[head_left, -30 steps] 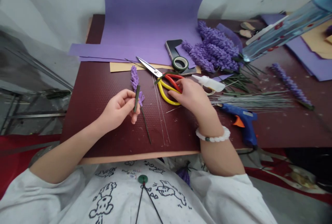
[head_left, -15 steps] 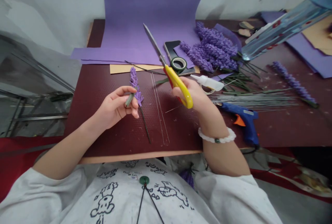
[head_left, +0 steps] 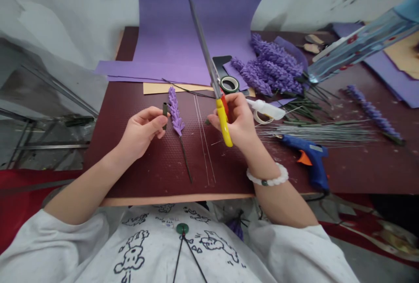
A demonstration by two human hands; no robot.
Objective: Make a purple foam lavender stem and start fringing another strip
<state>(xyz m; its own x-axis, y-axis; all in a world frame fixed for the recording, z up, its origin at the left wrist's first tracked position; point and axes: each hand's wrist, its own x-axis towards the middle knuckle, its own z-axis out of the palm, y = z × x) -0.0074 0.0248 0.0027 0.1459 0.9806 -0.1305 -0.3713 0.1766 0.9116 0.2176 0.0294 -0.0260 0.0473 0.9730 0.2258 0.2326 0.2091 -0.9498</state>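
Observation:
My left hand (head_left: 142, 131) pinches a short dark green strip (head_left: 165, 109) between thumb and forefinger, just left of a purple lavender sprig (head_left: 175, 112) that lies on the dark red table (head_left: 137, 174) with its wire stem pointing toward me. My right hand (head_left: 238, 122) grips scissors with yellow and red handles (head_left: 224, 121). Their long blades (head_left: 203, 47) are closed and point up and away over the purple sheet.
A curved purple foam sheet (head_left: 183, 25) stands at the back. A green tape roll (head_left: 229, 84) and a phone lie behind the scissors. Right of my hand are a white glue bottle (head_left: 266, 109), finished lavender sprigs (head_left: 271, 67), green wires (head_left: 321, 132) and a blue glue gun (head_left: 309, 156).
My right hand picked the scissors up off the table and raised them until the blades point upward. My left hand turned the green strip and shifted slightly left of the sprig.

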